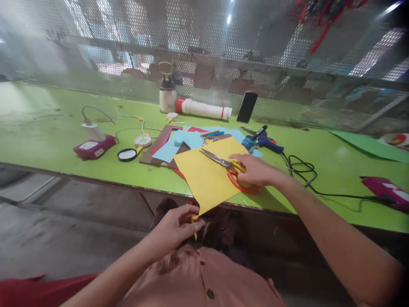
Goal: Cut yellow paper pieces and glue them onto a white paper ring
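Note:
A yellow paper sheet (204, 175) lies on top of the other papers, its near corner jutting past the table's front edge. Scissors (219, 159) with red and yellow handle loops rest over it, blades pointing left and away. My right hand (257, 169) is closed at the yellow loop, and the red loop shows below the fingers. In front of the table edge, my left hand (179, 226) pinches a small yellow paper strip (195, 233) between thumb and fingers, close to the sheet's near corner.
Light blue paper (169, 147), brown card and pencils (212, 133) lie behind. A blue glue gun (270, 143) trails a black cable rightward. A bottle (168, 96), white tube (204, 109) and phone (247, 107) stand near the mesh. Purple power boxes (92, 149) sit at both sides.

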Demonstrator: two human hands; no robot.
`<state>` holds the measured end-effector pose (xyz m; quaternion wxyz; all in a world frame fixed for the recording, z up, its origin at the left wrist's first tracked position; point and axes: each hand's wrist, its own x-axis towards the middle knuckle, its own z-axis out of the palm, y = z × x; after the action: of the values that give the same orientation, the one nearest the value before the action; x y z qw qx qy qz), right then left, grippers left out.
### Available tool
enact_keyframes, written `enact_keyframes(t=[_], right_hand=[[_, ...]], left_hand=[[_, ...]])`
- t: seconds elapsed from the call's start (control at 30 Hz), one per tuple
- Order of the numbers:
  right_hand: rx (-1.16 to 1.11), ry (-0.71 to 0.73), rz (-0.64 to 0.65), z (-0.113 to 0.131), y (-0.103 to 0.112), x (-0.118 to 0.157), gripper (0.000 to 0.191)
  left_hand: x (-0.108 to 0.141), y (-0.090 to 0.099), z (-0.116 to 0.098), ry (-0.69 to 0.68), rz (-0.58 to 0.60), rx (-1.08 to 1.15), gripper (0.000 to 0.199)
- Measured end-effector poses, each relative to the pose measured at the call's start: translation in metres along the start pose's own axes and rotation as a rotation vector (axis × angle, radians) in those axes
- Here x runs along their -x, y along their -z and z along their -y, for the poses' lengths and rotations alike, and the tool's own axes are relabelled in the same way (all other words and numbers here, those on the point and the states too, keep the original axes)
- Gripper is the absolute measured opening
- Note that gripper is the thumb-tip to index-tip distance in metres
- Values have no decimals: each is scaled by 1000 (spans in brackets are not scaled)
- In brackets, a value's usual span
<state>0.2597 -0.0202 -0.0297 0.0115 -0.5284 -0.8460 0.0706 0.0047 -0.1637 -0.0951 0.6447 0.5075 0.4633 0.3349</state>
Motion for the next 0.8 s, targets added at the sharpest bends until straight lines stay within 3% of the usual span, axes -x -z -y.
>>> enact_keyframes(t=[0.17,0.33,0.5,0.8], right_hand=[[6,-28,13,3,0,-6,65],[1,-50,21,2,-3,-10,35],[-67,-110,31,1,-3,-6,29],[-500,-109,-9,-13,6,0,29]], left_hand=[[-5,-5,-6,-26,-44,-5,38],[-11,-8,-5,0,-78,-25,35],[-13,-12,-3,15,-96,44,27],[-16,-17,-5,21,-109,115,27]])
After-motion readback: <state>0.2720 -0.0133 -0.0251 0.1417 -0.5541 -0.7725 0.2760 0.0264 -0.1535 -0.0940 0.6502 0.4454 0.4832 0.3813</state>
